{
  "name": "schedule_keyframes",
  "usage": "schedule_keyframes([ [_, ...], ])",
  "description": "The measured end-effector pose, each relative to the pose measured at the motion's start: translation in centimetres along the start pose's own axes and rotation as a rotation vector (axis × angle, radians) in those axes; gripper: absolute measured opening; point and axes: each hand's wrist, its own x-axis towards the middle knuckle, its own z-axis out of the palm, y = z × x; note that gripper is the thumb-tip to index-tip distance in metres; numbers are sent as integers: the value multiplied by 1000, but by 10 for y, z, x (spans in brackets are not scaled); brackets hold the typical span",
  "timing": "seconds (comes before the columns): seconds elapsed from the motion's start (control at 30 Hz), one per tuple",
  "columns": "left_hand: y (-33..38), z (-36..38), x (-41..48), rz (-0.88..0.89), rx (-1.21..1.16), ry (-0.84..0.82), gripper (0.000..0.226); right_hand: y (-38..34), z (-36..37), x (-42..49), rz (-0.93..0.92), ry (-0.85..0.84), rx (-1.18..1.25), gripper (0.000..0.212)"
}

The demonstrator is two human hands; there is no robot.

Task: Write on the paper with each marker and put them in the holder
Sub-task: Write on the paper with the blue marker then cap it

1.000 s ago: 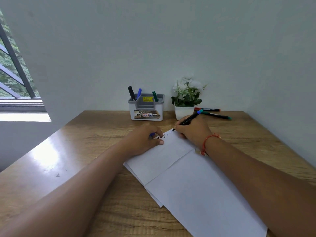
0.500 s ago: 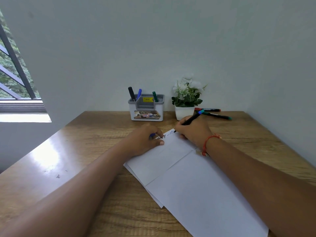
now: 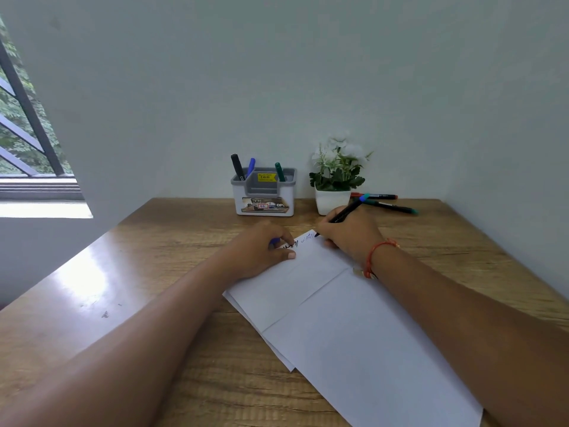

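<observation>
While the right hand point(image 3: 351, 232) grips a black-bodied marker point(image 3: 346, 211) in a writing hold, its tip rests on the far corner of the paper point(image 3: 354, 328), beside scribbles already there. The left hand point(image 3: 261, 251) lies curled on the sheet's upper left edge, pinning it; a blue object, likely a cap, shows between its fingers, though this cannot be confirmed.

Step in hand, by judgement: writing with the current marker. The next move calls for capping it and carrying it to the holder point(image 3: 264, 192), which stands at the back of the desk point(image 3: 147, 272) against the wall, already containing three markers. Two further markers point(image 3: 388, 203) lie beyond the potted plant point(image 3: 335, 177), apparently untested.

The plant stands just beside the right hand's route to the holder and could be knocked. The tip works near the paper's far edge, risking marks on the desk. Open desk lies to the left.
</observation>
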Motion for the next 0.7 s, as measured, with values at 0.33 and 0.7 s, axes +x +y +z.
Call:
schedule_keyframes([
  [0.33, 1, 0, 0, -9, -3, 3, 34, 4, 0, 3, -30, -30, -9, 7],
  [0.7, 2, 0, -2, -31, 3, -15, 33, 3, -5, 6, 38, 9, 98, 8],
])
